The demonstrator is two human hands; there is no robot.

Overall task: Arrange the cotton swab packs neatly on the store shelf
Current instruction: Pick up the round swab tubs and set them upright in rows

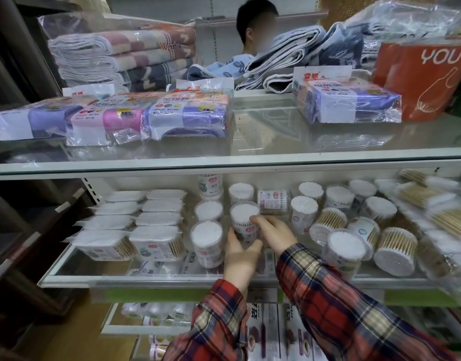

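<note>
While both hands close on the same round tub of cotton swabs, that tub stands upright on the middle shelf, its long axis vertical and its white swab tips facing up. It sits straight ahead of the person, just beyond the knuckles, with the left hand cupping its lower left side and the right hand curled over its right side, fingertips at the rim. Neither hand is clearly nearer; both are touching it, so any shift would be a two-handed slide or lift, and the open slot looks to be in line with the two upright tubs just to its left.

As for what holds what: the clear tubs are packed full of swabs. To the right, several more tubs stand or lie tipped, some showing wooden stems side-on, still out of line. On the left of the shelf, flat bagged swab packs lie in two tidy columns. At the far right, loose bags of wooden swabs are heaped, blurred. On the upper shelf lie wrapped cloth packs, with folded towels behind them
</note>
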